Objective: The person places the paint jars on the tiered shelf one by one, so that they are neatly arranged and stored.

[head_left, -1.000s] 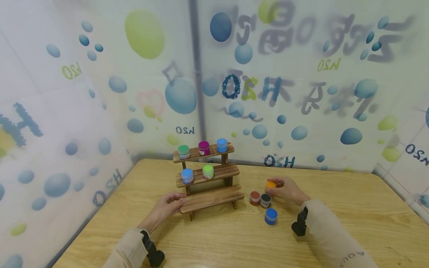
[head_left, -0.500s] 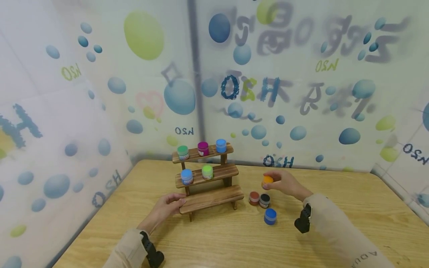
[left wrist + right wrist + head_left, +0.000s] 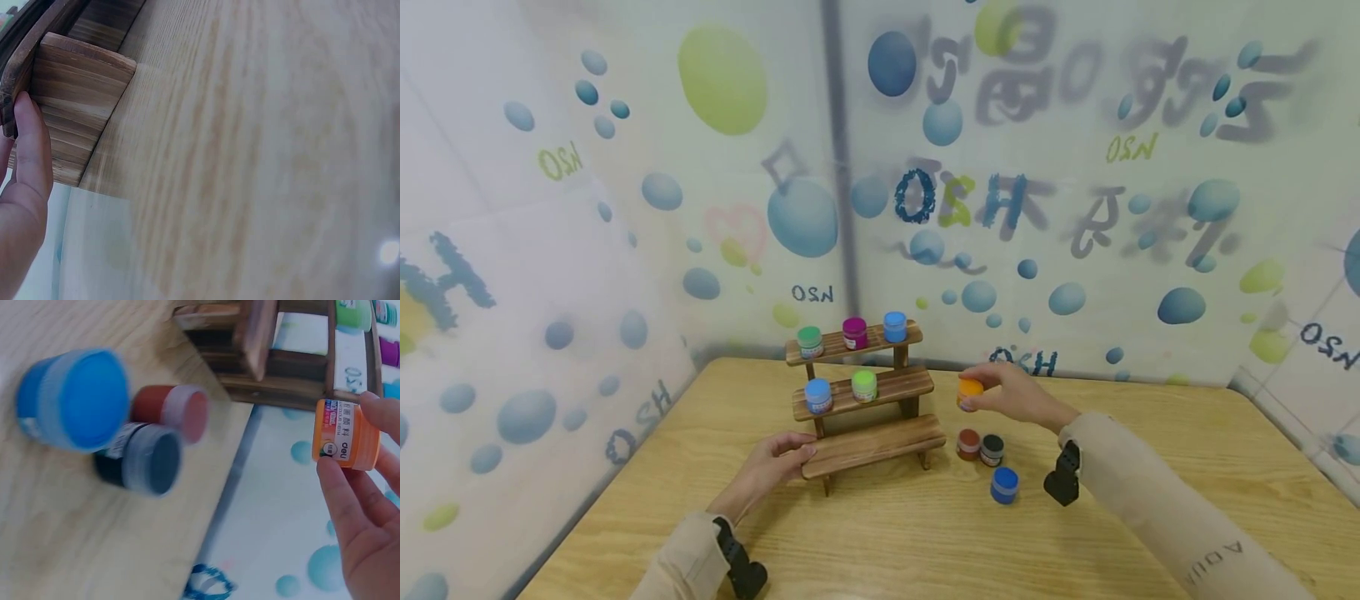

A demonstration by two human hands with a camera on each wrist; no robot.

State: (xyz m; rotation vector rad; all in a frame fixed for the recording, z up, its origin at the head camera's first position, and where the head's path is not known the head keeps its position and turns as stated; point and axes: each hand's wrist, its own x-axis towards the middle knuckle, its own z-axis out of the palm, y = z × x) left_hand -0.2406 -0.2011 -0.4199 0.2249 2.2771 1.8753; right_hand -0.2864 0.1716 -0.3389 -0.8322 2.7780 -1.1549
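My right hand (image 3: 1018, 395) pinches an orange paint jar (image 3: 970, 392) between thumb and fingers, to the right of the three-tier wooden rack (image 3: 874, 444). The right wrist view shows the jar (image 3: 345, 434) with its label facing the camera and my fingers around it. With thumb and fingers, my left hand (image 3: 765, 471) grips the left end of the rack's lowest shelf. In the left wrist view, fingers (image 3: 32, 147) touch the edge of the dark wood. Green, purple and blue jars stand on the top shelf; blue and light green jars are on the middle one.
A red-brown jar (image 3: 968, 444) and a black jar (image 3: 992, 450) stand side by side on the wooden table (image 3: 880, 542), with a blue jar (image 3: 1004, 485) nearer the front. Behind the table hangs a printed curtain (image 3: 1067, 250).
My right hand has lifted the orange jar from beside the black jar and carried it left and back, nearer the rack. My left hand has stayed at the lowest shelf.
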